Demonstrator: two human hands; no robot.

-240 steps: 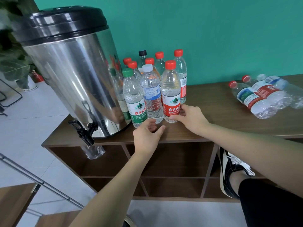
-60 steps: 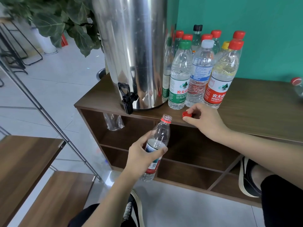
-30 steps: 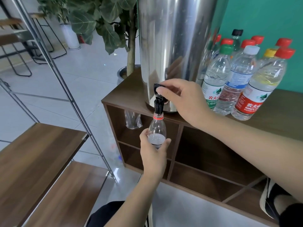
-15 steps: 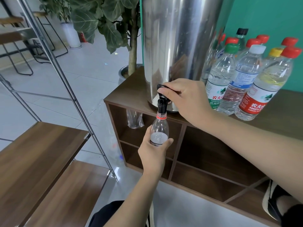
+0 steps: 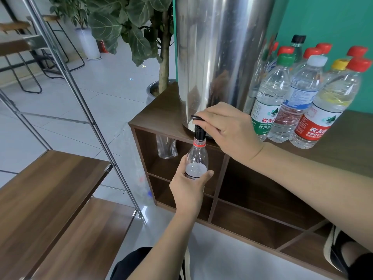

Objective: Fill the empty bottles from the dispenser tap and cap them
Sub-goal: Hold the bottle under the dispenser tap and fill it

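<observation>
1. Steel dispenser point(image 5: 218, 57) is sitting on the shelf unit point(image 5: 333, 142), heavy and rigid.
2. Bottle point(image 5: 196, 158) is hanging under the tap point(image 5: 199, 131): thin, squashy, getting heavier; best gripped mid-body.
3. Left hand point(image 5: 189, 186) is wrapping the bottle.
4. Right hand point(image 5: 226, 128) is gripping the tap lever.

A clear uncapped bottle point(image 5: 196, 158) with a red neck ring stood upright, its mouth right under the black tap point(image 5: 199, 132) of the steel dispenser point(image 5: 220, 57). Capped bottles point(image 5: 302, 93) clustered upright beside the dispenser.
</observation>
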